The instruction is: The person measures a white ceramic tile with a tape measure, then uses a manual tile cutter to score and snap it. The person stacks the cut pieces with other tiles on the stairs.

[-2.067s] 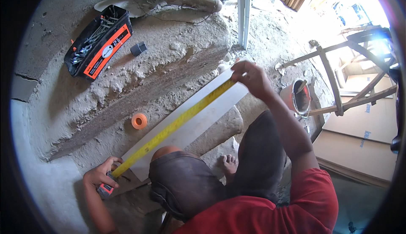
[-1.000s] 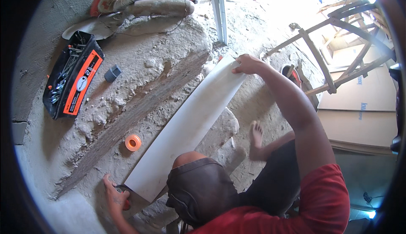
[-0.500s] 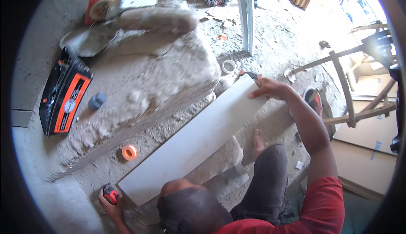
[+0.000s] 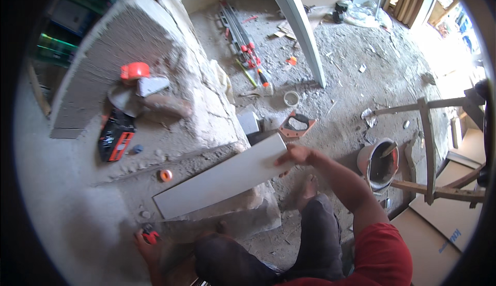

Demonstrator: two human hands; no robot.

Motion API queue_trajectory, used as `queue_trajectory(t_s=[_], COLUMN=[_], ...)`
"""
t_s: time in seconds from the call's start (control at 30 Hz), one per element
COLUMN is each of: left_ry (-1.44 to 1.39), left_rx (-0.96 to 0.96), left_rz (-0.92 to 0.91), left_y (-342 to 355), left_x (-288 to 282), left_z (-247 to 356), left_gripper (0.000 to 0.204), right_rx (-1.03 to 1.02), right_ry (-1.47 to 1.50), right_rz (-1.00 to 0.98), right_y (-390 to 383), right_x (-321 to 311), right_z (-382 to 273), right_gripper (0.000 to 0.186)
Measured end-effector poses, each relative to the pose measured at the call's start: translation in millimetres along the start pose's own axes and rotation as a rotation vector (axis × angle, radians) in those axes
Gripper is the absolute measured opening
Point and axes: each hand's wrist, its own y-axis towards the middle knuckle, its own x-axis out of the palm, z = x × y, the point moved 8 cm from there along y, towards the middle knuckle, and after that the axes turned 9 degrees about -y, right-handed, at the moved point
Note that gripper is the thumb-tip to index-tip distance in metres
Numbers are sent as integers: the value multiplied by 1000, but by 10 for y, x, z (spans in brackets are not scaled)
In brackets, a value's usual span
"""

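Observation:
My right hand [image 4: 295, 157] grips the upper right end of a long white panel [image 4: 219, 180], fingers curled over its edge. The panel lies slantwise across a rough stone step [image 4: 263, 208], its other end low on the left. Off that lower end, my left hand [image 4: 146, 247] is closed around a small red and black tool [image 4: 150, 234] that looks like a tape measure. A roll of orange tape [image 4: 165, 175] lies on the ledge beyond the panel. Just past the panel's right end rests a handsaw [image 4: 297, 125] with an orange and black handle.
A mortar bucket [image 4: 368, 163] and a wooden frame [image 4: 427, 146] stand right, beside leaning board sheets [image 4: 426, 229]. A metal post [image 4: 299, 27] rises behind. Farther off lie a tile cutter [image 4: 240, 40] and white cup [image 4: 291, 98]. A black-orange box [image 4: 117, 136] sits left.
My view has shifted, bringing the saw, bucket and tile cutter into sight. The panel now lies at a flatter slant. Both hands keep their holds.

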Motion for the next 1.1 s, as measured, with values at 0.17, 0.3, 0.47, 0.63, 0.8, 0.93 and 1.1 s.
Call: queue_trajectory(t_s=[0.17, 0.3, 0.47, 0.63, 0.8, 0.93, 1.1], left_ry=[-30, -287, -382, -918, -770, -574, -472], left_rx=[-203, -286, -142, -358, -397, -397, -268], left_rz=[22, -132, 10, 40, -134, -266, -478], left_y=[-1286, -2182, -2732, -2704, -2387, -2317, -2404], left_x=[-668, -798, -1045, -815, -464, -120, 410], left_z=[265, 519, 827, 835, 1382, 1849, 2203], left_gripper=[70, 68, 54, 42, 60, 69, 77], right_rx=[-68, -123, -179, -184, -34, -127, -14], right_ry=[-33, -302, -345, -35, -34, 101, -478], right_rz=[-12, 49, -28, 277, 464, 589, 986], right_y=[-493, -1046, -2067, -3595, -5189, -5910, -6351], right_x=[455, 962, 1432, 817, 394, 299, 85], right_z=[-122, -443, -774, -773, -792, -775, -390], right_gripper=[35, 32, 33, 37, 35, 32, 36])
